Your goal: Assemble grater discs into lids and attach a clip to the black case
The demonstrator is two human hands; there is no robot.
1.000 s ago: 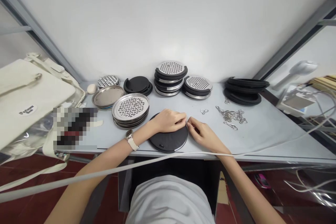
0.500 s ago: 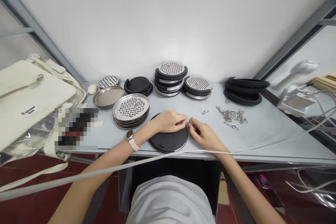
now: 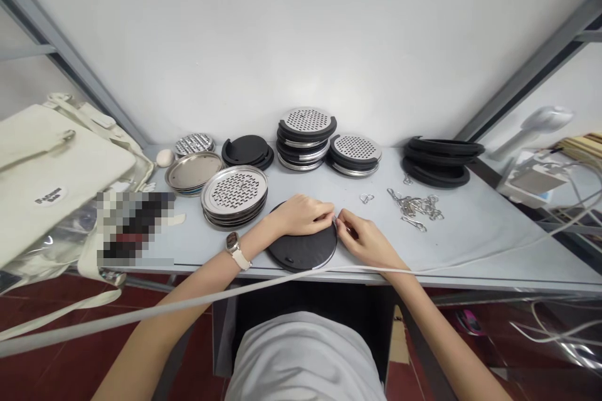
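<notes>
A round black disc lies flat near the table's front edge. My left hand rests on its far right rim with the fingers curled in a pinch. My right hand meets it from the right, fingertips pinched at the same spot on the rim. Something small and silvery sits between the fingertips; I cannot make out what it is. A watch with a pale strap is on my left wrist.
Stacks of perforated metal discs, plain metal plates and black rings line the back of the grey table. Loose metal clips lie to the right. A white bag sits left. A white cable crosses in front.
</notes>
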